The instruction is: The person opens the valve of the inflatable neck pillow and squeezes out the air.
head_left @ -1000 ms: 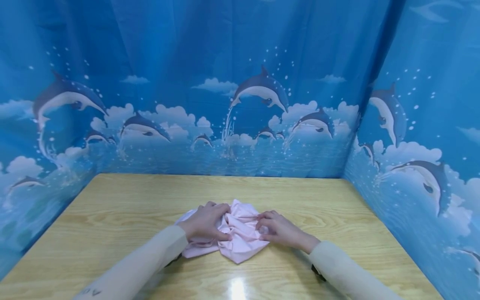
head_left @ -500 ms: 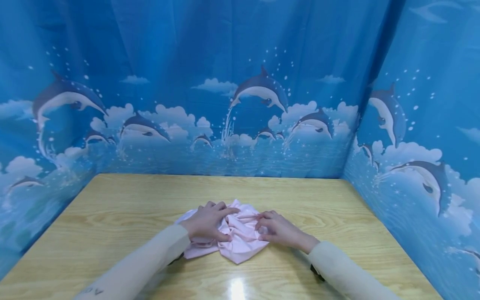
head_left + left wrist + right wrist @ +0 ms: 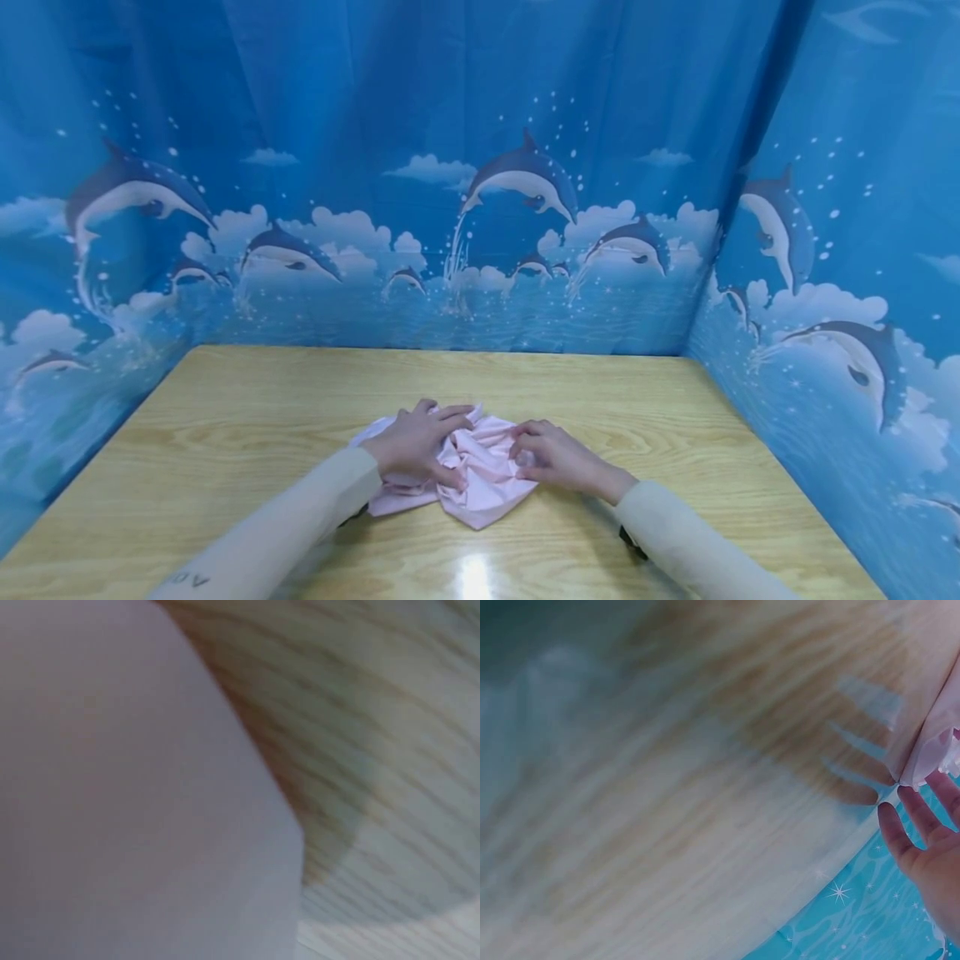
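A crumpled pale pink cloth [image 3: 487,471] lies bunched in folds on the wooden table. My left hand [image 3: 420,446] rests on its left part, with the fingers spread and the thumb toward the near side. At the cloth's right edge is my right hand [image 3: 558,458], palm facing inward, fingers gently bent and thumb apart from them. In the right wrist view the fingertips of the right hand [image 3: 934,859] reach the hem of the pink cloth [image 3: 934,754]. A blurred pale surface fills much of the left wrist view, and the left hand's fingers are out of sight there.
The light wood-grain table [image 3: 300,383] spreads around the cloth on all sides. Blue curtains [image 3: 360,167] printed with dolphins and clouds stand along its back and sides. A bright light reflection [image 3: 474,575] shows near the front of the table.
The left hand has shifted slightly to the right over the cloth, its fingers spreading more and then drawing in a little. The right hand and the cloth look almost unchanged.
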The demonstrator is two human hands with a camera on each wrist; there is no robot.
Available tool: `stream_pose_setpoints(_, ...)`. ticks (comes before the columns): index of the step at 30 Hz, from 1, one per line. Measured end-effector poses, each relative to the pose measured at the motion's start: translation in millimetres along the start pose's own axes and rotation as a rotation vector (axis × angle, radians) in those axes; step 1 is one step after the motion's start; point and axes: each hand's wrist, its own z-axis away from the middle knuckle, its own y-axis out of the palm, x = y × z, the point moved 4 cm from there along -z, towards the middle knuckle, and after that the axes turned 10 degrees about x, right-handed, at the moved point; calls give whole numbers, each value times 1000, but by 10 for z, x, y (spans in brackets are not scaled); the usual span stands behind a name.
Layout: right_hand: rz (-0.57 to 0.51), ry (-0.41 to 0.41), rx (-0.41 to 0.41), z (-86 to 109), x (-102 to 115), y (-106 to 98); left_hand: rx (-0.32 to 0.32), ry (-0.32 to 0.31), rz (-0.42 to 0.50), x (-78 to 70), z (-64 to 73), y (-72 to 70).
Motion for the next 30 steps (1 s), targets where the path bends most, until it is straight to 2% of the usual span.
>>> stream_pose_setpoints(7,6,-14,-11,-15,-2,4,33,-19,23,4,10,-5)
stream_pose_setpoints(14,27,-37,-28,-19,13,10,-6,-16,38,-6,5,-5)
stream_pose_setpoints(24,9,-18,-5,-20,32,12,-19,-13,71,8,-23,7)
stream_pose_setpoints(30,31,-42,-17,-37,55,20,-39,-7,50,3,-31,24)
